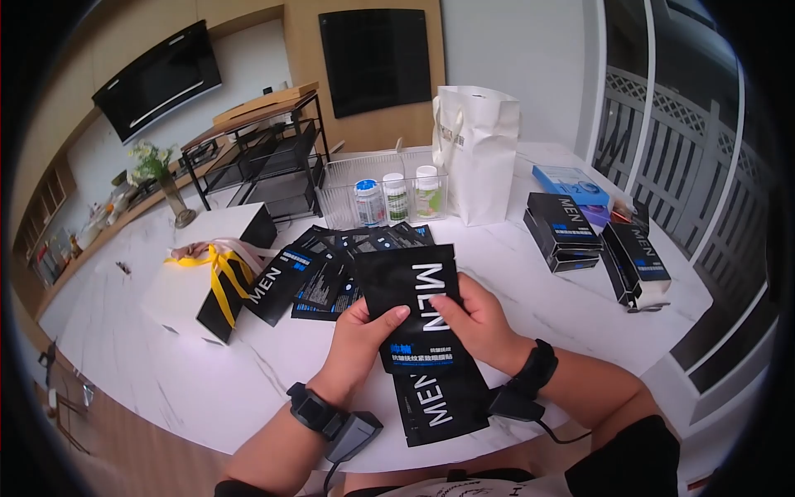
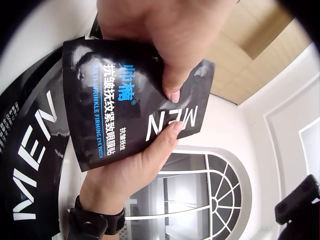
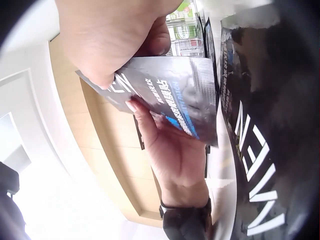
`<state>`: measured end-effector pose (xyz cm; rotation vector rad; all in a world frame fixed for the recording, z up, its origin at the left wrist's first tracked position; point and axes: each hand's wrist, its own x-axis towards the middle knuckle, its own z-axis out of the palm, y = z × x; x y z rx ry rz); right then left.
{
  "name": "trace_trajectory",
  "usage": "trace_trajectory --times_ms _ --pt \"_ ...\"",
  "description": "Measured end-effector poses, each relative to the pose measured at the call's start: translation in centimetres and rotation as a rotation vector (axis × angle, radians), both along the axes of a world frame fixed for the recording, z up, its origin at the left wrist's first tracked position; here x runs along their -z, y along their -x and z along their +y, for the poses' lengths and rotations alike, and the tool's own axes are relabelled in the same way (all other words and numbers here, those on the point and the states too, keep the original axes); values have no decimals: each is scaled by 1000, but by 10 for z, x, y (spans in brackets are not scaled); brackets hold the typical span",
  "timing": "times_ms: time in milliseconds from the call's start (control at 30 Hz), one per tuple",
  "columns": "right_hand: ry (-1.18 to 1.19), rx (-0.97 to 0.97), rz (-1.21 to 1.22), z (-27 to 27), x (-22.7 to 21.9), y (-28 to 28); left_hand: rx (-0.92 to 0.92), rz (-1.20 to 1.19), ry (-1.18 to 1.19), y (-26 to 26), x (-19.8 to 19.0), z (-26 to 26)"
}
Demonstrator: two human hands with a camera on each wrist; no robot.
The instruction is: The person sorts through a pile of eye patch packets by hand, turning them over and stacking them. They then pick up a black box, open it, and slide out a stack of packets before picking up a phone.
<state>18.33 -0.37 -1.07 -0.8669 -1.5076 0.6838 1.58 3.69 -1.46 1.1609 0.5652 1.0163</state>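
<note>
Both hands hold a black eye patch sachet (image 1: pixel 406 286) with white MEN lettering and blue print, raised over the near side of the table. My left hand (image 1: pixel 361 333) grips its left edge, thumb on the printed face. From the right side, my right hand (image 1: pixel 482 319) pinches it, thumb lying across the lettering. The fingers behind the sachet are mostly hidden. In the left wrist view the sachet (image 2: pixel 85 105) reads "anti-wrinkle firming eye patch". Another black sachet (image 1: pixel 439 406) lies below it at the table's near edge.
Several black sachets (image 1: pixel 327 277) lie fanned out behind the hands. A white box (image 1: pixel 178 286) with ribbons stands left. Three bottles (image 1: pixel 396 199) stand in a clear bin (image 1: pixel 339 186), beside a white paper bag (image 1: pixel 480 157). Black MEN boxes (image 1: pixel 563 228) sit right, near a blue box (image 1: pixel 571 184).
</note>
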Motion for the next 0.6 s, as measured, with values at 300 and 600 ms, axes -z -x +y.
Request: trace_trajectory --times_ms 300,600 --pt "166 -101 13 2 3 2 -55 -39 -2 4 -4 2" --pt "9 -13 -18 3 4 -3 52 -41 -21 0 13 14"
